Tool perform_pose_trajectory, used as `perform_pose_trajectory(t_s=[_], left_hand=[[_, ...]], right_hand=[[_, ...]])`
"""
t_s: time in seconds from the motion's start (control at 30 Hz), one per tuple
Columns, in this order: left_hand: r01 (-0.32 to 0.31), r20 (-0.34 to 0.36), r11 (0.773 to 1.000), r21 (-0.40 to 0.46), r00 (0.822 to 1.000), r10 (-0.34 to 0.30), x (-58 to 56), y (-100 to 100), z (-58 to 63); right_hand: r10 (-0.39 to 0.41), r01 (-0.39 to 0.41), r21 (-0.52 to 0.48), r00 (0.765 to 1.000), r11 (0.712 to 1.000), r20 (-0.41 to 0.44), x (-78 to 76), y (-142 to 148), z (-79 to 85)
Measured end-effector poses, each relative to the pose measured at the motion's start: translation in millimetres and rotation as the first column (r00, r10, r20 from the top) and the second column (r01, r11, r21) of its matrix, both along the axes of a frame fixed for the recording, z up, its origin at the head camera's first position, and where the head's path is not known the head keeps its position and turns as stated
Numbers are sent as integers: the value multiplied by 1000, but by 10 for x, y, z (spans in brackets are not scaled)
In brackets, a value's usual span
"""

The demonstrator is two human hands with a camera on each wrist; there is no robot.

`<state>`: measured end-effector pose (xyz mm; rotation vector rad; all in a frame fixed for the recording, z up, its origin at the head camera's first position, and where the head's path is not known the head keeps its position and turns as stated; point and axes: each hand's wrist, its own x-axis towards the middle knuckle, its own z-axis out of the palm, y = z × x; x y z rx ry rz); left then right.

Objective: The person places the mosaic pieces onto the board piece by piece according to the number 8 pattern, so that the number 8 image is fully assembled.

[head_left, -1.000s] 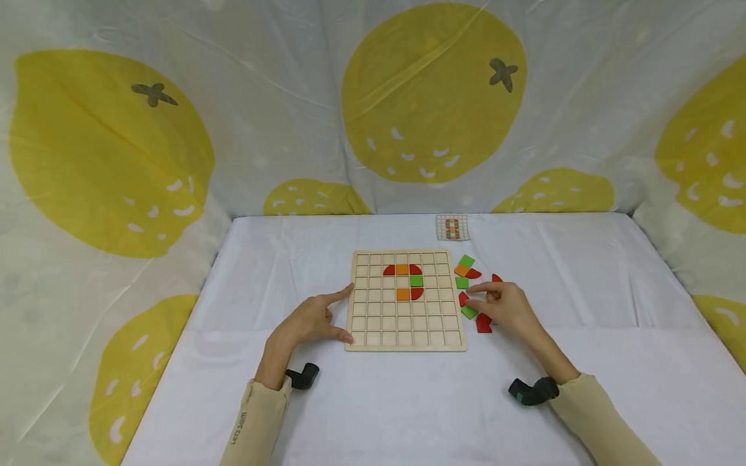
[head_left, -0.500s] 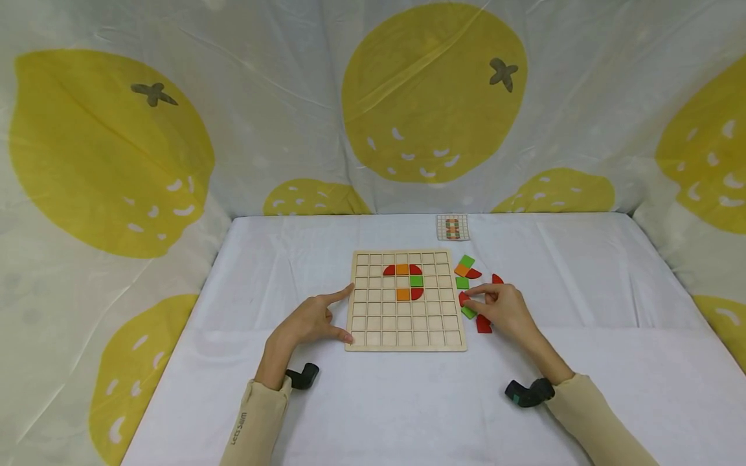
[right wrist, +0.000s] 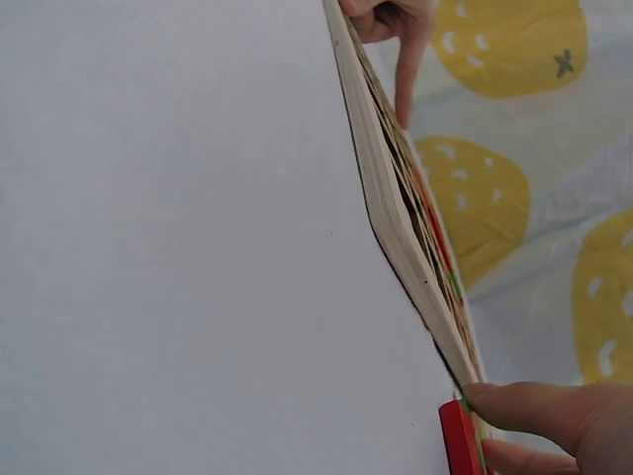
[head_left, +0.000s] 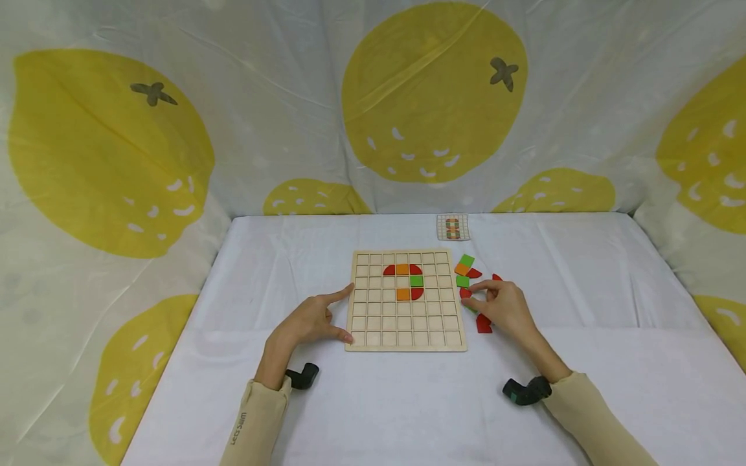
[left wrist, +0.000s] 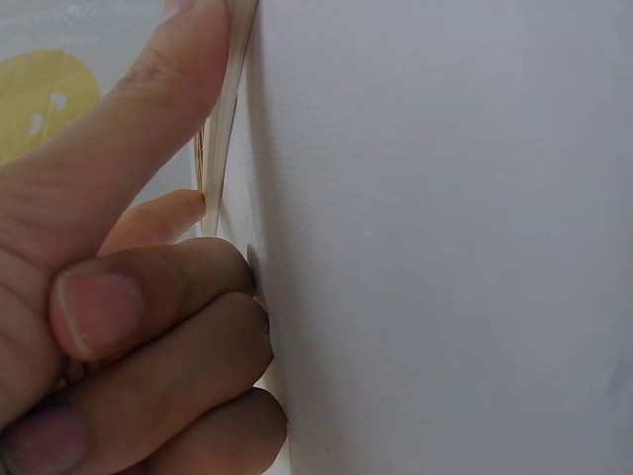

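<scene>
In the head view, a square wooden grid board (head_left: 375, 323) lies on the white table with red quarter-round, orange square and green square pieces set in its upper middle. My left hand (head_left: 309, 317) touches the board's left edge, thumb near the lower corner and index finger higher up. Its other fingers are curled under, as the left wrist view shows. Right of the board, my right hand (head_left: 504, 304) pinches a red quarter-round piece (head_left: 465, 293) between thumb and index finger. Just above it lies a green square (head_left: 463, 281). Part of another green piece is hidden under the fingers.
Farther back lie a green square (head_left: 468, 260), an orange square (head_left: 462, 269) and a red piece (head_left: 474, 274). More red pieces (head_left: 484, 325) lie below the right hand. A small pattern card (head_left: 452, 228) sits near the table's back edge, before a lemon-print cloth.
My right hand has shifted slightly left, its fingers coming around the red piece, which has moved a little away from me. The left hand has stayed on the board.
</scene>
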<state>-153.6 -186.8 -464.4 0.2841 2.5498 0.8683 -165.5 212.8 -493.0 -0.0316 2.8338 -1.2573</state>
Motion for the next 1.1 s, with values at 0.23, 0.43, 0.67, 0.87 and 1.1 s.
perform_pose_trajectory(t_s=[0.23, 0.43, 0.67, 0.87, 1.1], left_hand=[[4, -10, 1000, 2, 1000, -4, 1, -1, 11], [2, -8, 1000, 3, 1000, -2, 2, -5, 8], [3, -9, 1000, 5, 1000, -3, 6, -8, 4], [15, -18, 1000, 0, 1000, -15, 0, -7, 11], [13, -10, 1000, -5, 1000, -13, 5, 0, 14]], right_hand=[[-9, 9, 8, 1000, 1000, 19, -18, 16, 55], [-12, 11, 30, 999, 999, 45, -35, 81, 84], [-5, 4, 23, 999, 1000, 32, -37, 97, 63], [9, -9, -9, 999, 1000, 32, -36, 96, 46], [30, -30, -18, 999, 999, 11, -39, 86, 49]])
